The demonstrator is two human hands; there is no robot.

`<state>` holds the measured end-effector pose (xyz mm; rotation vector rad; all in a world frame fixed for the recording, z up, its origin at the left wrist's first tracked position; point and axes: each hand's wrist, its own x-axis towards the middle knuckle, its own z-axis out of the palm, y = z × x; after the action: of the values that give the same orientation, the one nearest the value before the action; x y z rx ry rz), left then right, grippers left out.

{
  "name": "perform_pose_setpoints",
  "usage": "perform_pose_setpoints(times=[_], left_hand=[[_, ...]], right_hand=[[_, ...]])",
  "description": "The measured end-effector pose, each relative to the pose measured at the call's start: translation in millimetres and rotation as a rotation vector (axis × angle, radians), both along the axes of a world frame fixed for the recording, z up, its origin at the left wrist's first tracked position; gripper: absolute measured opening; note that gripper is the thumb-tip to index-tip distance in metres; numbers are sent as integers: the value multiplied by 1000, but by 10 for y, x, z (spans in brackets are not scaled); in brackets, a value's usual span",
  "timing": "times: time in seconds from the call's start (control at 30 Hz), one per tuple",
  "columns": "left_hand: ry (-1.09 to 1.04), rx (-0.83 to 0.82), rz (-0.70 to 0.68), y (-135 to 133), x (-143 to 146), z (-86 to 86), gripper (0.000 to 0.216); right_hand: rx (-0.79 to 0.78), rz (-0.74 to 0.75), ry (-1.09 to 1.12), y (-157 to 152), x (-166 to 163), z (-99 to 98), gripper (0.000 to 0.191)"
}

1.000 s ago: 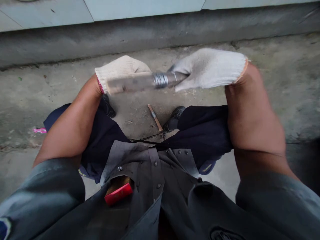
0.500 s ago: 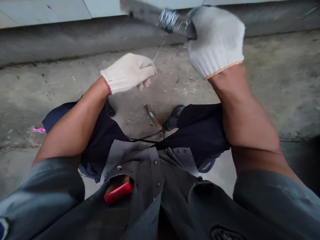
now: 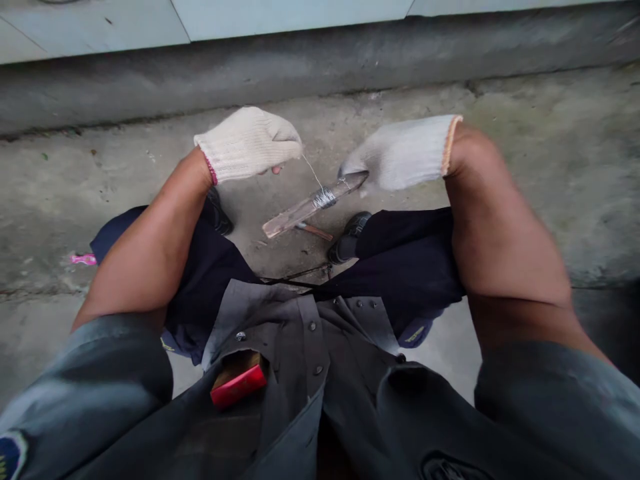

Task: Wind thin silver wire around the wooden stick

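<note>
Head view: I have both gloved hands raised over the concrete floor (image 3: 550, 153), in front of the grey ledge (image 3: 300, 67) at its far edge. Left hand (image 3: 250, 143): fingers curled in, thumb laid along them, pinching a thin wire strand (image 3: 313, 171) at the fingertips. The strand runs down at a slant to the wire winding (image 3: 324, 197) around the wooden stick (image 3: 290, 217). Right hand (image 3: 407, 153): thumb and fingers drawn together on the stick's dark, pointed end; exact finger placement under it I cannot make out. The stick sits between the hands, tilted, its pale blunt end lower and toward the left leg (image 3: 220, 257). Behind it on the floor I note a smaller wooden piece (image 3: 316, 231), partly covered, near the right shoe (image 3: 345, 247). A pink object (image 3: 83, 259) lies beyond the left leg; a red box (image 3: 239, 387) pokes from the shirt pocket.
</note>
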<state>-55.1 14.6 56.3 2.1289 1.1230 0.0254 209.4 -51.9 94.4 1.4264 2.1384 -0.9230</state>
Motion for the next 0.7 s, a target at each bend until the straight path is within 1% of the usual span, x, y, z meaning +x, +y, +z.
perform_pose_setpoints(times=[0.07,0.13,0.2,0.27,0.37,0.47,0.53,0.63,0.7], left_hand=[[-59,-4,43,-11,-14,-3,32],[-139,-31,94,-32,-14,-1,34],[-203,-61,112,-61,9,6,39],[-245,-69,105,-92,52,10,41],[-281,-99,115,-127,130,-25,32],[-272,-127,106,-147,196,-103,28],[-268,-152,74,-160,223,-129,29],[-254,-191,59,-169,225,-71,31],[-216,-146,81,-155,198,0,31]], right_hand=[[22,-13,147,11,83,17,57],[146,-75,198,36,113,63,51],[310,-159,167,74,96,116,44],[442,-221,106,115,56,140,41],[577,-266,-12,157,3,90,42],[654,-303,-87,150,-36,17,52],[671,-354,-144,135,-72,19,57],[640,-414,-274,126,-148,88,59],[615,-405,-352,121,-194,130,56]])
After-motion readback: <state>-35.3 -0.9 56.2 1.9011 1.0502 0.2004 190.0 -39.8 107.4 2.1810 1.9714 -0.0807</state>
